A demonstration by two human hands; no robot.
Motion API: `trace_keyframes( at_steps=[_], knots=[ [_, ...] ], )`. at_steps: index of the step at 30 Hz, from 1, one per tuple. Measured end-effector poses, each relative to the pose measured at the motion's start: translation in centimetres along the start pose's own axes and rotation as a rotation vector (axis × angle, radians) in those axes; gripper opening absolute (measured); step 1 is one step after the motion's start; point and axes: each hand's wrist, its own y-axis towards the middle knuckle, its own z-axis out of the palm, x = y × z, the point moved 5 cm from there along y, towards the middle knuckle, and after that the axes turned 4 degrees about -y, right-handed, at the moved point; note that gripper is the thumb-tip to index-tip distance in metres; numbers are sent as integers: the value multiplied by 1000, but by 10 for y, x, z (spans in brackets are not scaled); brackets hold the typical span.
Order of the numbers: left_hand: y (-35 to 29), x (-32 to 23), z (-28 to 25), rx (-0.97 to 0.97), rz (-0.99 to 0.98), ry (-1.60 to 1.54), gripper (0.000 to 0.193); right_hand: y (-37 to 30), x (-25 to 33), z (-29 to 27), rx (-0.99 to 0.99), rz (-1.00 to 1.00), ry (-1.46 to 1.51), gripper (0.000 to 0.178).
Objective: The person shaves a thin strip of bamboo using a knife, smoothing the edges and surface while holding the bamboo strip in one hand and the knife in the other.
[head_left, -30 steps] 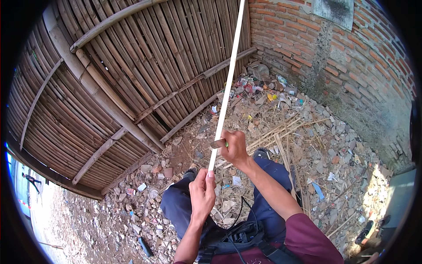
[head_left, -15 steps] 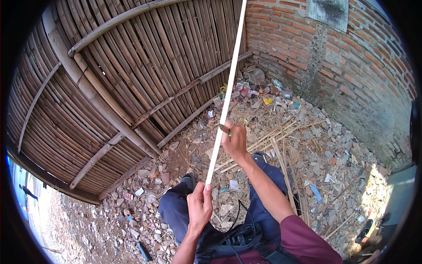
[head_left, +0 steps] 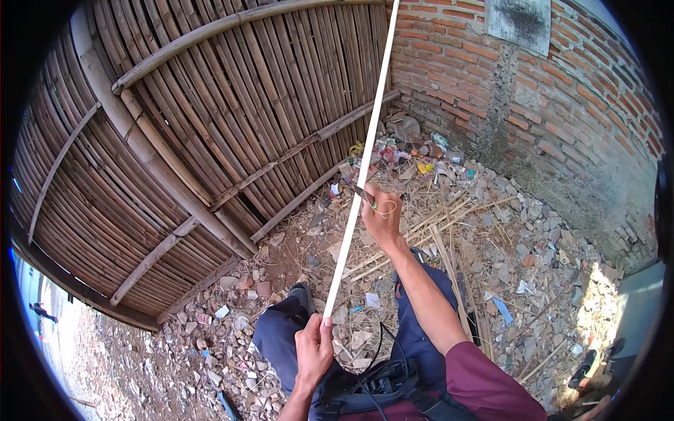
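Observation:
A long, pale strip, apparently split bamboo (head_left: 349,235), slants up from my lap past the top edge of the view. My left hand (head_left: 314,349) is closed around its lower end, thumb along the strip. Farther up, my right hand (head_left: 382,216) grips a knife whose dark blade (head_left: 363,194) lies across the strip. A bit of green shows at the knife's handle, which my fingers mostly hide. A thin pale curl of shaving (head_left: 387,208) loops over the right hand.
A bamboo-slat wall (head_left: 267,91) rises at the left, meeting a brick wall (head_left: 456,63) at the far corner. Rubble and litter (head_left: 421,158) cover the ground. Loose bamboo strips (head_left: 453,266) lie right of my legs. A dark bag with black cords (head_left: 382,379) rests at my waist.
My right hand and the knife have shifted slightly up and away along the strip. My left hand has lowered a little with the strip's end. The shaving curl now shows larger.

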Motion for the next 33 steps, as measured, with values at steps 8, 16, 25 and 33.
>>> trace_keyframes(
  at_steps=[8,16,25,33],
  knots=[
    [-20,4,-12,-31,-2,28,29,6,1,1,-14,-22,-80,10],
    [-13,14,-18,-80,-28,26,27,-25,-15,50,461,309,637,23],
    [-15,7,-19,-55,-3,125,24,4,-3,10,121,-19,-30,11],
    [-22,11,-24,-69,9,102,23,16,-6,21,48,-136,-80,13]
  ],
)
